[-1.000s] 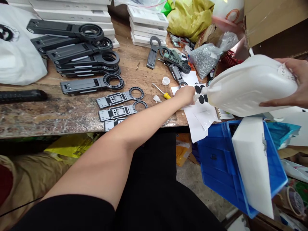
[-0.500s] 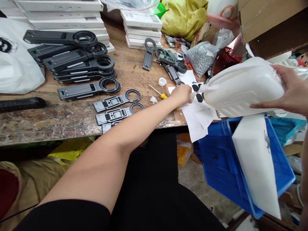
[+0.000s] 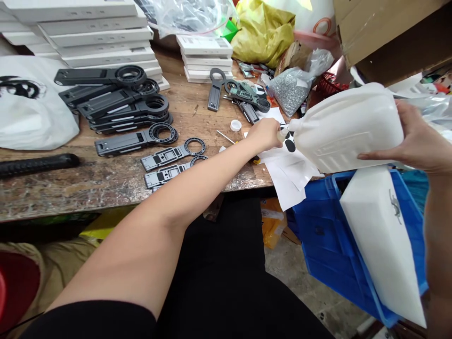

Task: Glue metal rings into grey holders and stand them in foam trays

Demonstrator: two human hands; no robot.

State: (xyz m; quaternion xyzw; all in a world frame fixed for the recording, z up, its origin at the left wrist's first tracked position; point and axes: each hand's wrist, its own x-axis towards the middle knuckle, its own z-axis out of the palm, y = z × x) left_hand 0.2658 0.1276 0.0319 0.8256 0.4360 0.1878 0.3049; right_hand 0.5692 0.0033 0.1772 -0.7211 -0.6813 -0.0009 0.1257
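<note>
My right hand (image 3: pixel 415 141) grips the base of a large white plastic jug (image 3: pixel 344 127), which lies tipped on its side with its neck pointing left. At that neck, my left hand (image 3: pixel 265 134) is closed on something small that I cannot make out, over white paper sheets with black oval pads (image 3: pixel 289 157). A small white cap (image 3: pixel 235 125) and a yellow-handled screwdriver (image 3: pixel 229 139) lie just left of my left hand on the wooden bench (image 3: pixel 88 174).
Stacked black plastic holders with ring ends (image 3: pixel 120 101) and flat grey parts (image 3: pixel 173 155) cover the bench's left. White boxes (image 3: pixel 95 37) stand behind. A bag of screws (image 3: pixel 289 89) lies at the back. A blue crate (image 3: pixel 339 249) holding a white foam block (image 3: pixel 379 235) sits lower right.
The view has shifted slightly down and left. The jug's neck has risen a little and my left hand stays at it. My right hand keeps its hold on the jug's base.
</note>
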